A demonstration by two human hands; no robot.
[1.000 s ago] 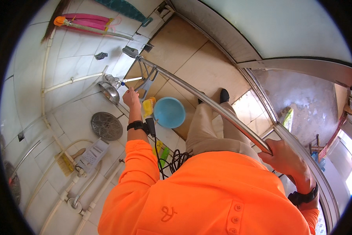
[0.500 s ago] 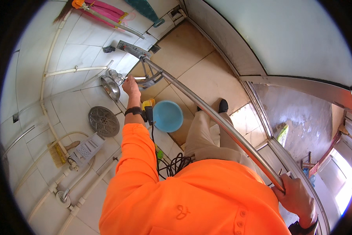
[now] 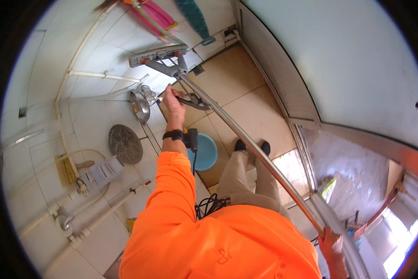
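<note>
A sponge mop with a long metal pole [image 3: 246, 139] slants across the view, its flat grey head [image 3: 158, 56] near the tiled wall. My left hand [image 3: 175, 103] is closed at the end of the mop's grey squeeze lever [image 3: 195, 101], below the head. Lower right, my right hand [image 3: 332, 249] is wrapped round the pole close to its far end. A black strap and a small black device [image 3: 190, 138] show at my left wrist. Under that wrist, a light blue basin [image 3: 205, 151] stands on the floor, partly hidden by my arm.
Tiled wall at left carries pipes [image 3: 90, 74], a metal bowl [image 3: 140, 107], a round perforated disc [image 3: 126, 144] and a grater [image 3: 102, 174]. Pink cloth [image 3: 155, 16] and a teal object [image 3: 192, 21] hang above. A framed frosted panel [image 3: 330, 60] stands right. Black cable [image 3: 211, 205] lies by my waist.
The mop head has turned, showing more of its frame, and the lever has shifted with my left hand. My right hand sits lower in view. The whole view has also shifted.
</note>
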